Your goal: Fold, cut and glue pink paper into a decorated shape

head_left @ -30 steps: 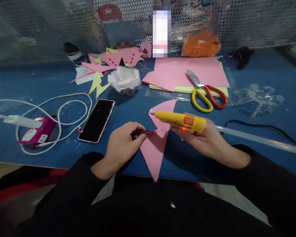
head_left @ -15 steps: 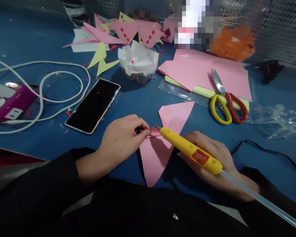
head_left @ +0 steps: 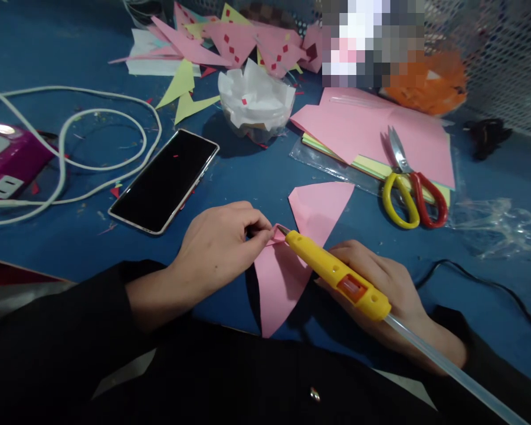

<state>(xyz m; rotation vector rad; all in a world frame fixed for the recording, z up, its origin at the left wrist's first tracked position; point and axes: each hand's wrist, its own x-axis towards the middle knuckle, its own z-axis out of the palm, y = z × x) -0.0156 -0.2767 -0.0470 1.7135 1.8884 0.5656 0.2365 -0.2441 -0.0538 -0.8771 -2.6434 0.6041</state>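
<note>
My left hand [head_left: 221, 242] pinches a small red paper piece [head_left: 277, 232] at the edge of a pink paper shape [head_left: 292, 260] lying on the blue table [head_left: 256, 183]. My right hand [head_left: 380, 289] grips a yellow glue gun [head_left: 336, 274] with a clear glue stick [head_left: 446, 369] sticking out of its back. The gun's metal tip touches the small piece right by my left fingertips.
A black phone [head_left: 164, 180] lies left of my hands, beside a white cable [head_left: 71, 159] and a purple power block [head_left: 4, 165]. Yellow-and-red scissors [head_left: 409, 189] rest on pink and yellow sheets [head_left: 380, 133]. A bowl of white paper [head_left: 255, 103], cut paper shapes [head_left: 230, 44] and crumpled plastic [head_left: 495, 227] lie around.
The glue gun came down from level above the paper until its tip met the small piece held by my left hand. The view moved closer and lower.
</note>
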